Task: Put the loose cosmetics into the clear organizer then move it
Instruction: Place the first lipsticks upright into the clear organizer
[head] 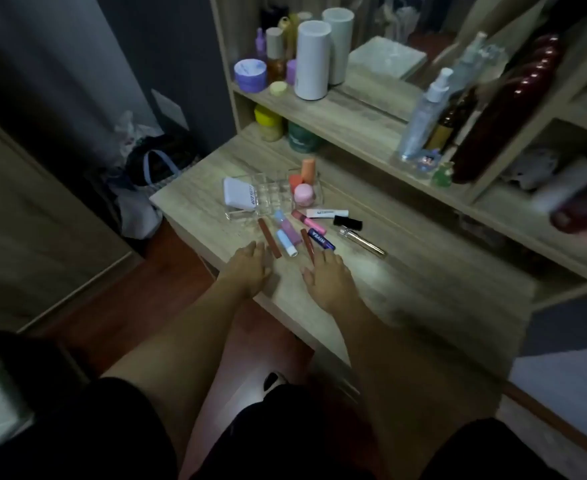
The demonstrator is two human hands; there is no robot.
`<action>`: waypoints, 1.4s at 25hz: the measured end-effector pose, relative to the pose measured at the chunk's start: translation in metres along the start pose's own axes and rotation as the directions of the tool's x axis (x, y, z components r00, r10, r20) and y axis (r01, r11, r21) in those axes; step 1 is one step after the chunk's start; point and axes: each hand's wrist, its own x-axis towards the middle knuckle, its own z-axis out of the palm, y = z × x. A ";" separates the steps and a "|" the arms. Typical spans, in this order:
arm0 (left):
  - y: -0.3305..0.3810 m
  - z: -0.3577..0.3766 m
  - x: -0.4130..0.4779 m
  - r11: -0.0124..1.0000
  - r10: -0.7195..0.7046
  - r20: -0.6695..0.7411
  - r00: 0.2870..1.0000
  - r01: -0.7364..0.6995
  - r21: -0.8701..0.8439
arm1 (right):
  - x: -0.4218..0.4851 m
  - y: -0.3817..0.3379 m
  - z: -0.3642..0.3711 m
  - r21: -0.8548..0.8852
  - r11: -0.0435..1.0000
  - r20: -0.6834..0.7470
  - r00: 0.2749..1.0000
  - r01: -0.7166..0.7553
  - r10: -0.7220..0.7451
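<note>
i read this as the very start of the loading step: both of my hands lie flat on the wooden dressing table [406, 271], palms down, fingers spread loosely and holding nothing. my left hand [249, 268] rests just short of a brown lip stick [269, 238], and my right hand [326, 278] has its fingertips touching or nearly touching a second brown stick [307, 244] and the dark blue nivea balm [321, 239]. the clear organizer [271, 197] sits farther back on the table, already holding a white compact [239, 198] on its left side and a pink jar [304, 194] and orange pieces on its right; its middle cells look empty, though the clear walls are hard to make out. scattered between it and my hands are a pink-and-blue tube [287, 227], a light blue balm [287, 243], a pink gloss [308, 221], a white tube [326, 213], a black cap [347, 222] and a gold-tipped clear tube [363, 241]. next i'd pinch the nearest stick and stand it in a middle cell.
</note>
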 end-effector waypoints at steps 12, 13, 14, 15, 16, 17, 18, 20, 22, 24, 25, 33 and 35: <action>-0.003 -0.010 0.059 0.998 0.027 -0.031 0.999 -0.029 -0.060 | 0.044 0.005 0.017 0.082 0.981 0.020 0.984 -0.177 0.176; -0.003 -0.009 0.060 0.998 0.016 -0.034 0.999 -0.018 -0.067 | 0.044 0.005 0.018 0.082 0.981 0.019 0.984 -0.178 0.177; -0.003 -0.008 0.060 0.996 0.000 -0.037 0.999 -0.003 -0.086 | 0.044 0.006 0.019 0.083 0.980 0.010 0.983 -0.182 0.181; -0.003 -0.007 0.062 0.993 -0.019 -0.045 0.999 0.014 -0.116 | 0.042 0.006 0.021 0.084 0.979 0.000 0.983 -0.185 0.185; -0.002 -0.006 0.063 0.987 -0.048 -0.053 0.997 0.039 -0.155 | 0.041 0.008 0.022 0.087 0.979 -0.013 0.983 -0.184 0.185; -0.002 -0.005 0.065 0.979 -0.076 -0.065 0.995 0.062 -0.194 | 0.041 0.009 0.024 0.085 0.980 -0.020 0.983 -0.178 0.180; -0.001 -0.005 0.066 0.969 -0.107 -0.072 0.992 0.088 -0.231 | 0.041 0.011 0.024 0.085 0.982 -0.028 0.984 -0.170 0.173; 0.000 -0.004 0.068 0.944 -0.175 -0.089 0.981 0.141 -0.298 | 0.043 0.013 0.025 0.093 0.983 -0.039 0.985 -0.161 0.165; 0.001 -0.002 0.069 0.916 -0.245 -0.129 0.961 0.186 -0.355 | 0.041 0.014 0.026 0.144 0.979 -0.065 0.985 -0.148 0.158; 0.004 -0.004 0.067 0.888 -0.291 -0.189 0.938 0.191 -0.419 | 0.039 0.012 0.025 0.258 0.961 -0.122 0.984 -0.098 0.133; 0.005 -0.007 0.065 0.867 -0.308 -0.224 0.925 0.176 -0.466 | 0.040 0.010 0.023 0.320 0.946 -0.153 0.982 -0.057 0.111; 0.003 -0.070 0.080 0.659 -0.373 -0.351 0.859 -0.021 -0.752 | 0.117 -0.028 -0.031 0.605 0.787 -0.218 0.976 0.119 0.021; -0.001 -0.088 0.089 0.692 -0.333 -0.410 0.849 -0.075 -0.718 | 0.141 -0.033 -0.046 0.644 0.755 -0.185 0.983 0.124 -0.004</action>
